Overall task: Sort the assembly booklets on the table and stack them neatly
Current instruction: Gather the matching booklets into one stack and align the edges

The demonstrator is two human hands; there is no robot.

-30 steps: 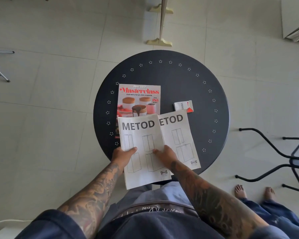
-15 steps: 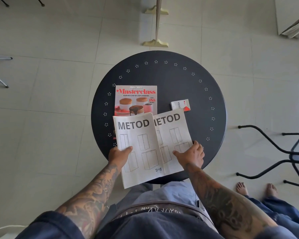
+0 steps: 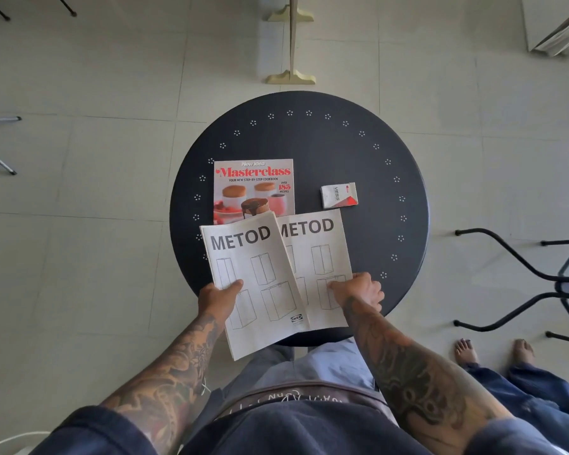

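Two white METOD assembly booklets overlap at the near edge of the round black table (image 3: 325, 149). My left hand (image 3: 219, 295) grips the left booklet (image 3: 256, 284) by its left edge, thumb on the cover; it lies over the other and juts past the table's near rim. My right hand (image 3: 358, 290) pinches the right booklet (image 3: 319, 254) at its lower right edge. A Masterclass cookbook (image 3: 253, 188) lies behind them, its lower part hidden under the left booklet.
A small white and red VESS box (image 3: 338, 196) lies right of the cookbook. A black metal chair frame (image 3: 539, 277) stands to the right, with another person's bare feet (image 3: 493, 353) near it. A pale wooden stand (image 3: 291, 44) rises beyond the table.
My right hand slid from the overlap in the middle to the right booklet's lower right edge and took hold of it. My left hand kept its hold on the left booklet.
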